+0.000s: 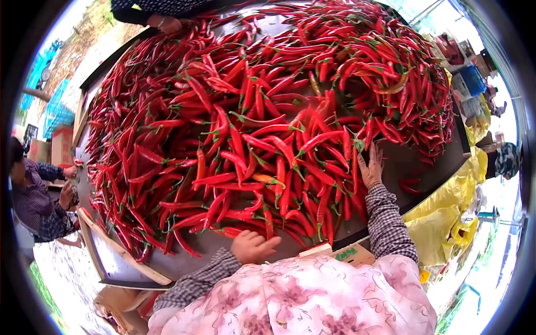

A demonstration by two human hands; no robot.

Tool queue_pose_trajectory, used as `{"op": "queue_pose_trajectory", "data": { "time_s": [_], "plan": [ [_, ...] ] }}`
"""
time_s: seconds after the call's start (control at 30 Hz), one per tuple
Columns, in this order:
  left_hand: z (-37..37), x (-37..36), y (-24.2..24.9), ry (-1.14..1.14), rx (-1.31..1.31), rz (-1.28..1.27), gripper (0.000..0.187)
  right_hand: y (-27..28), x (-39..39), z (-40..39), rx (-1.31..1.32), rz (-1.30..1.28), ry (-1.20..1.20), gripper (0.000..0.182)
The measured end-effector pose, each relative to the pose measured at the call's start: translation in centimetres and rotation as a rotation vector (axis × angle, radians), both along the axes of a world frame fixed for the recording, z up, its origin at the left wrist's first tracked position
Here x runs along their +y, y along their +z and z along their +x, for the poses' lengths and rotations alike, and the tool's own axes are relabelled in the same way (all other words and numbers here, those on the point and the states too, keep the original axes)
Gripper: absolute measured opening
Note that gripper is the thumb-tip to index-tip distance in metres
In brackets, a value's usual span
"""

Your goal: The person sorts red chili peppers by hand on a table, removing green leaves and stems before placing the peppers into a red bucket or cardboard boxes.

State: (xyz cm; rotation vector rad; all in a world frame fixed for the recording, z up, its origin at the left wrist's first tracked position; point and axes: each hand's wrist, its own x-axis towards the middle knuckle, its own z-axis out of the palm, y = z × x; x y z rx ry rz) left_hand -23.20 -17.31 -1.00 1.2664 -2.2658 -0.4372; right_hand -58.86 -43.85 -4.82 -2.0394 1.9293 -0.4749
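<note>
A broad heap of long red chili peppers with green stems covers the dark tabletop. My right hand lies at the heap's right front side, fingers stretched out and touching the nearest peppers. Close to the table's front edge, my left hand hovers beside a few peppers with its thumb held apart and its other fingers loosely bent. Nothing shows in the left hand, though it is slightly blurred. A few peppers in the heap, such as an orange one, are paler.
Another person's hand reaches the heap at the far left corner. At the left side a person in a checked sleeve has both hands by the table edge. Wooden strips edge the table's near left. Yellow sacks lie along the right.
</note>
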Motion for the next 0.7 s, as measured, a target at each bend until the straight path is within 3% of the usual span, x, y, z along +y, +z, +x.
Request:
{"op": "queue_pose_trajectory", "data": {
  "time_s": [0.03,0.1,0.2,0.3,0.47,0.6,0.7],
  "plan": [
    [-0.4,0.0,-0.6,0.013,-0.003,0.000,0.043,0.0,0.0,1.0,-0.003,0.000,0.013,0.076],
    [-1.1,-0.2,-1.7,-0.202,-0.121,0.003,0.041,0.2,0.0,2.9,-0.060,0.037,0.106,0.073],
    [-1.2,-1.8,-2.2,-0.220,-0.132,0.012,0.044,1.3,1.4,5.0,-0.096,0.065,0.145,0.064],
    [0.0,-3.0,-3.1,-0.096,-0.131,-0.070,0.041,0.9,1.8,8.1,-0.189,0.083,0.215,0.059],
    [2.3,-3.1,-3.5,0.002,-0.123,-0.004,0.037,1.4,3.6,13.3,-0.310,0.115,0.189,0.075],
    [4.1,-3.2,-0.5,0.096,0.096,0.218,0.021,1.8,4.0,16.1,-0.274,0.251,0.119,0.088],
    [5.9,-3.5,-0.1,0.267,0.387,0.000,0.014,1.0,3.7,16.0,-0.257,0.251,0.107,0.089]
  ]
}}
